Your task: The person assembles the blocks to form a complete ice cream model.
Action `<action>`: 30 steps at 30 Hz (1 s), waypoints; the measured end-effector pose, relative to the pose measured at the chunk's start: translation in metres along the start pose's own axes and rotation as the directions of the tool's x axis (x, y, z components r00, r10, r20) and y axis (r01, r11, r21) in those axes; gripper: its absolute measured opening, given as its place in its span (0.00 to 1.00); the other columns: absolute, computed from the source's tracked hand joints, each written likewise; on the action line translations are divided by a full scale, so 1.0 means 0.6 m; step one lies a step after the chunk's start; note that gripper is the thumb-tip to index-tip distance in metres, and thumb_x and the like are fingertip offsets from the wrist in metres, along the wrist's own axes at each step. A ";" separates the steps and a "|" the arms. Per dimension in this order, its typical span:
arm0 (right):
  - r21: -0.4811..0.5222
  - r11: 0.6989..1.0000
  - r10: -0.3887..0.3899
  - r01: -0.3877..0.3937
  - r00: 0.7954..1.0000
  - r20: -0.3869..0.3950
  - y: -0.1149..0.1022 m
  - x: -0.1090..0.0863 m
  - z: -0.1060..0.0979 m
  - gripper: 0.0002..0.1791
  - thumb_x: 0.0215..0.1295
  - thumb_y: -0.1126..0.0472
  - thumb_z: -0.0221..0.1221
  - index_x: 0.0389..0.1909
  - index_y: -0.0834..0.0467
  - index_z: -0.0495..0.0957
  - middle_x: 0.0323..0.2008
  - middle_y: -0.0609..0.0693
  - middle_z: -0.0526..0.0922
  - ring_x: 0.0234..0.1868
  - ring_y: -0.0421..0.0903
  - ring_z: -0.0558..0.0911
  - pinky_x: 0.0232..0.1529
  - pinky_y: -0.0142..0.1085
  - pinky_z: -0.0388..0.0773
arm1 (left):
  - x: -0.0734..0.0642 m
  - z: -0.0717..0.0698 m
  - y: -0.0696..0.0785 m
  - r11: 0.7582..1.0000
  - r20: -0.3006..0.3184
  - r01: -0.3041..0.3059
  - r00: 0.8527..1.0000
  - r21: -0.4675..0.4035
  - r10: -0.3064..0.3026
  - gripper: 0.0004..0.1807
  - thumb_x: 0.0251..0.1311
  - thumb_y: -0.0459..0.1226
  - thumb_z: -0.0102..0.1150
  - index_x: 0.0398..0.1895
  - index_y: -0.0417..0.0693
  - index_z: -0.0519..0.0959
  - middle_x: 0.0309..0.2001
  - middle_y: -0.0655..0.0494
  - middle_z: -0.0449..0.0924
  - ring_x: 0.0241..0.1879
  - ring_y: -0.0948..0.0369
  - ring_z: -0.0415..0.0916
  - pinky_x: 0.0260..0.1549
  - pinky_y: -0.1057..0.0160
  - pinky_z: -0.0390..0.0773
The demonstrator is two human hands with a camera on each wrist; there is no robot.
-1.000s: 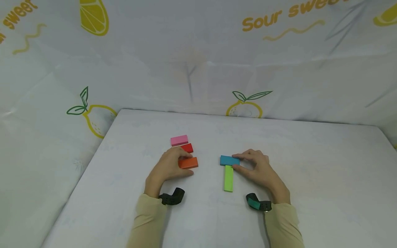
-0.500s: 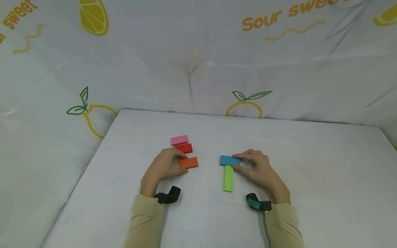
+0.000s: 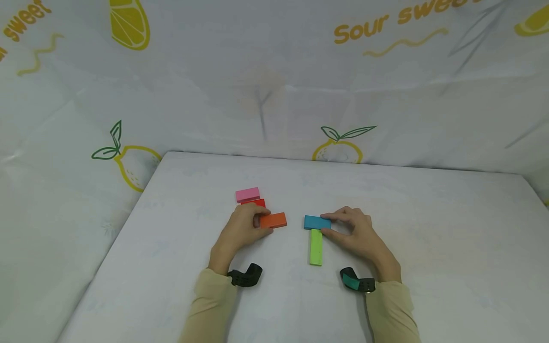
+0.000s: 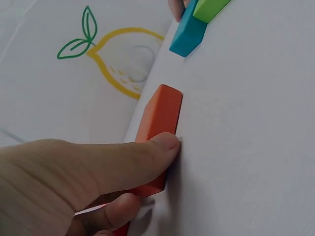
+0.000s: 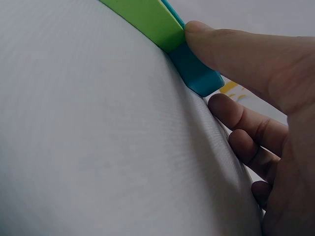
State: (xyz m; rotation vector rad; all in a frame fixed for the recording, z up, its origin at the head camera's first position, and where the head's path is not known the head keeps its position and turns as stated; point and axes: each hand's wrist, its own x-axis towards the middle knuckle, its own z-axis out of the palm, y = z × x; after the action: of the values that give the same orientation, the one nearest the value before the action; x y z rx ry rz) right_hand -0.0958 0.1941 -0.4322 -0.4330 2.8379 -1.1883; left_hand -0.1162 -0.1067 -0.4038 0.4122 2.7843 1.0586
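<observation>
White surface (image 3: 437, 247), lemon-print backdrop (image 3: 206, 90) behind. Left: pink block (image 3: 247, 195), long axis crosswise, right end angled slightly away; red block (image 3: 259, 202) just nearer, partly covered by left hand (image 3: 238, 230). Its fingers pinch orange block (image 3: 275, 220) on surface, also crosswise, right end slanting away. Blue block (image 3: 314, 222) lies crosswise, right end clamped between fingers of right hand (image 3: 358, 234). Green block (image 3: 316, 248), long axis toward person, touches blue's near side.

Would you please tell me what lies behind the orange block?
Beyond the orange block, leftward, lie the red block and pink block; the left hand hides the red block's near part.
</observation>
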 end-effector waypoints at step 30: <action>-0.013 0.999 -0.032 0.032 0.999 0.000 0.001 -0.002 0.001 0.17 0.60 0.53 0.72 0.50 0.49 0.88 0.43 0.46 0.84 0.48 0.47 0.74 0.47 0.43 0.55 | 0.019 0.094 -0.005 0.984 -0.429 -0.177 0.891 -0.026 0.150 0.20 0.53 0.39 0.66 0.49 0.40 0.86 0.36 0.49 0.82 0.28 0.61 0.73 0.27 0.70 0.70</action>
State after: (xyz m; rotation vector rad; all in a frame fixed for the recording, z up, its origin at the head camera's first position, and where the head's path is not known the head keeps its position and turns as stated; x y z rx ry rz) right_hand -0.0950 0.1946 -0.4330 -0.4807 2.8508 -1.1754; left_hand -0.1151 -0.0695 -0.4481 0.4631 3.1238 1.4269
